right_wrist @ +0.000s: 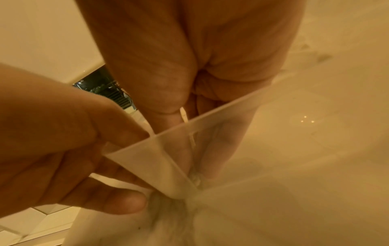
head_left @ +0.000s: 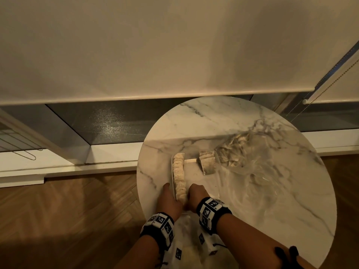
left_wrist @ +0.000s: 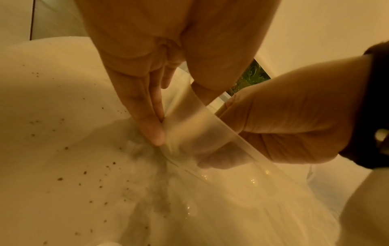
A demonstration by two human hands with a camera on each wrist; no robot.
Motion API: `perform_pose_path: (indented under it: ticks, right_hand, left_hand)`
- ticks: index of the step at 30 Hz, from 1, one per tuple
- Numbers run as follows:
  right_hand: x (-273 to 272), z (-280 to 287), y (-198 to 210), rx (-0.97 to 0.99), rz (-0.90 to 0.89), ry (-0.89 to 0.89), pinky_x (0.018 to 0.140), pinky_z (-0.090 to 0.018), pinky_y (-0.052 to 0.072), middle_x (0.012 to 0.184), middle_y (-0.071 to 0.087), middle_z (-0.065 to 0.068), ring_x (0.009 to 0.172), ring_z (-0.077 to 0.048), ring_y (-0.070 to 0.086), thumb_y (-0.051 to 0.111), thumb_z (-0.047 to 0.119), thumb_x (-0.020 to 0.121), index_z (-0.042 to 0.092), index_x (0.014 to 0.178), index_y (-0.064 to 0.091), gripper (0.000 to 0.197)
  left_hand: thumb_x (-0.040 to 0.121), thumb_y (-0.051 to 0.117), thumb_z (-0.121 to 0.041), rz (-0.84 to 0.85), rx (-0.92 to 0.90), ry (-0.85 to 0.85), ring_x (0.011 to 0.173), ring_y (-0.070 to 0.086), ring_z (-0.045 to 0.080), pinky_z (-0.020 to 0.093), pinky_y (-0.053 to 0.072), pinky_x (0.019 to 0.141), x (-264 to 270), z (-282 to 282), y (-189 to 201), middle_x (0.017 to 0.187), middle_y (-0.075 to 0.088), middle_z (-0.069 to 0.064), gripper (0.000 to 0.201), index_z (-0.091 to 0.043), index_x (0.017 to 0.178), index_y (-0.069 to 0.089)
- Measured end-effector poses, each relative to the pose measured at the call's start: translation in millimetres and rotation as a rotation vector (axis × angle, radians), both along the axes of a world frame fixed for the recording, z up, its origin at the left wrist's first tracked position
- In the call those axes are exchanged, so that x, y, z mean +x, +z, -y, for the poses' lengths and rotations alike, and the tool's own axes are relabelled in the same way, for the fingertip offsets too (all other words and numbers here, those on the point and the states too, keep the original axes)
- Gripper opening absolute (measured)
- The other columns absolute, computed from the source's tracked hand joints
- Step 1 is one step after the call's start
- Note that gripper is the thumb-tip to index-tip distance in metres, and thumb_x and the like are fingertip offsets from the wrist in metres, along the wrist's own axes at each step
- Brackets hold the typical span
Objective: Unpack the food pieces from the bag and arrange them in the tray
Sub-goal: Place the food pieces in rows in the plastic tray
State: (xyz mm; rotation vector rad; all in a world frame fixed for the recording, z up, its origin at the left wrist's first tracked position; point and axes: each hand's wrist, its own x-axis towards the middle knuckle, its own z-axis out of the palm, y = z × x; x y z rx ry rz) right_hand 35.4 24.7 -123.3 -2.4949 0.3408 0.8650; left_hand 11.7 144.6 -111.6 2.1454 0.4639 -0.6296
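Observation:
A clear plastic tray (head_left: 194, 169) sits on the table. Along its left wall lies a row of pale food pieces (head_left: 179, 173), and a second stack (head_left: 206, 162) rests at its far right. A crumpled clear bag (head_left: 239, 152) holding more pieces lies just right of the tray. My left hand (head_left: 171, 193) pinches the tray's near left wall (left_wrist: 210, 126), straight fingers (left_wrist: 155, 133) outside and thumb inside. My right hand (head_left: 192, 193) reaches inside the tray at the near end of the row. There its thumb and fingers (right_wrist: 189, 133) pinch a thin pale slice (right_wrist: 185, 116).
Everything stands on a round marble table (head_left: 272, 210), whose left edge runs close beside the tray. Wood floor (head_left: 68, 210) lies to the left, and a lowered blind (head_left: 136, 55) and a window sill are beyond the table. Dark crumbs (left_wrist: 63, 166) dot the tabletop.

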Motion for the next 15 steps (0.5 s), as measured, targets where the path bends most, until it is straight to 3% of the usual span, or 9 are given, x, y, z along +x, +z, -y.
perform_pose_path:
  ticks: [6, 12, 15]
  right_hand:
    - [3.3, 4.7, 7.7, -0.037, 0.016, -0.024, 0.091, -0.029, 0.050, 0.124, 0.059, -0.014, 0.113, -0.027, 0.059, 0.077, 0.025, 0.080, 0.009, 0.117, 0.057, 0.045]
    - [3.6, 3.5, 14.9, -0.036, 0.021, -0.031, 0.089, -0.030, 0.054, 0.122, 0.059, -0.013, 0.108, -0.027, 0.061, 0.084, 0.023, 0.073, 0.010, 0.114, 0.059, 0.050]
    - [2.5, 7.7, 22.6, -0.015, 0.036, -0.060, 0.089, -0.032, 0.055, 0.121, 0.059, -0.010, 0.107, -0.025, 0.062, 0.086, 0.026, 0.071, 0.011, 0.116, 0.060, 0.054]
  left_hand:
    - [0.083, 0.069, -0.017, -0.017, -0.058, -0.010, 0.107, 0.064, 0.024, 0.024, 0.047, 0.081, -1.1, -5.0, 4.6, 0.119, 0.065, 0.010, 0.072, -0.016, 0.145, 0.033]
    - [0.080, 0.072, -0.023, -0.046, -0.071, 0.004, 0.109, 0.064, 0.023, 0.030, 0.052, 0.090, 1.4, -8.9, -1.9, 0.124, 0.065, 0.011, 0.090, -0.019, 0.154, 0.020]
    - [0.079, 0.073, -0.026, -0.038, -0.080, 0.028, 0.114, 0.061, 0.023, 0.033, 0.052, 0.095, 4.7, -11.2, -3.8, 0.130, 0.062, 0.009, 0.092, -0.020, 0.154, 0.021]
